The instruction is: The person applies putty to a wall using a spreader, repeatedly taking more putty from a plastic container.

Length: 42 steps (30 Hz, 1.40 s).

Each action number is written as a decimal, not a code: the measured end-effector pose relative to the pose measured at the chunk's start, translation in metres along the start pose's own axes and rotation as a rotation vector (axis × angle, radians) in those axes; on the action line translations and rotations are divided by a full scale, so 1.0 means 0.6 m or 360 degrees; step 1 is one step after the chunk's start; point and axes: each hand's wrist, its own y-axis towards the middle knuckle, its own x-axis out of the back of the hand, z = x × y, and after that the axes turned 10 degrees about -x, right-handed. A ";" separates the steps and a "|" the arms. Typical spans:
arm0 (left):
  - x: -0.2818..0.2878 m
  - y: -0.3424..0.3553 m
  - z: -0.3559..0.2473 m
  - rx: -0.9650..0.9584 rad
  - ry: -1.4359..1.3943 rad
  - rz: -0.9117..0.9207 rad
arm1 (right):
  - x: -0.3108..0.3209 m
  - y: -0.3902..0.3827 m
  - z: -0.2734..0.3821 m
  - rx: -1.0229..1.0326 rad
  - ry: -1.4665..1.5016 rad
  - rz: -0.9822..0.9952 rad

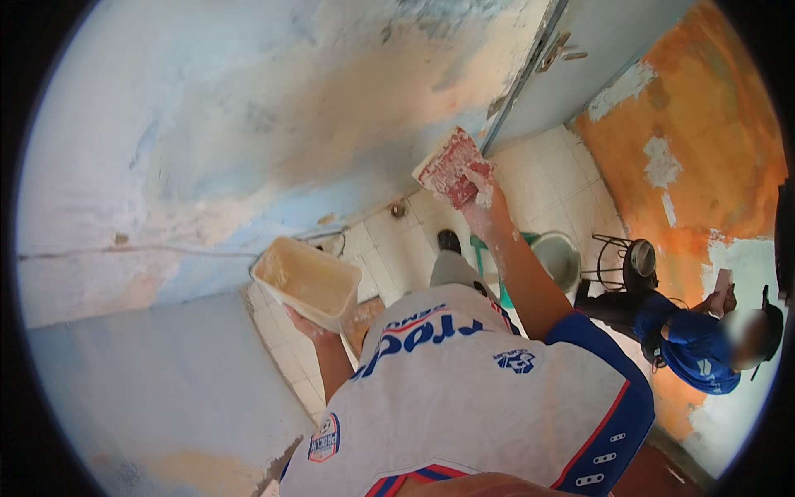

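Observation:
My right hand (483,195), fingers wrapped round it, grips a wide red putty scraper (447,166) smeared with white putty. The blade side points toward the patchy wall (248,132), and I cannot tell whether it touches the surface. White putty also coats my right fingers and wrist. Lower and to the left, my left hand (308,323) supports a cream rectangular plastic tub (344,291) from its underside and near side. The tub is tilted, and pale residue streaks its inside. Most of my left fingers are hidden beneath it.
A grey door (617,54) with a metal handle (573,56) stands beyond my right hand. Beside my right forearm are a green bucket (556,257) and a black metal stool (609,258). Another person (691,340) in blue is at the right, before an orange wall (704,141). Pale tiles (393,257) cover the floor.

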 end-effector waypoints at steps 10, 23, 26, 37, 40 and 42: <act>-0.127 0.026 0.081 -0.0086 0.0130 0.0109 | 0.149 0.215 0.097 0.0257 -0.0164 -0.0420; -0.161 0.044 0.062 0.0002 0.0179 -0.0010 | 0.161 0.351 0.122 0.0848 -0.0468 -0.0953; -0.126 0.060 0.029 -0.0023 0.0120 -0.0087 | 0.107 0.376 0.109 0.1100 -0.0801 -0.1209; -0.058 0.116 -0.123 -0.0030 0.0306 -0.0168 | 0.053 0.425 0.043 0.1310 -0.1220 -0.1803; -0.025 0.129 -0.156 -0.0012 0.0344 -0.0247 | 0.006 0.443 0.007 0.0880 -0.1492 -0.1653; 0.006 0.148 -0.173 0.0036 0.0422 -0.0293 | 0.009 0.469 -0.048 0.1008 -0.1696 -0.1732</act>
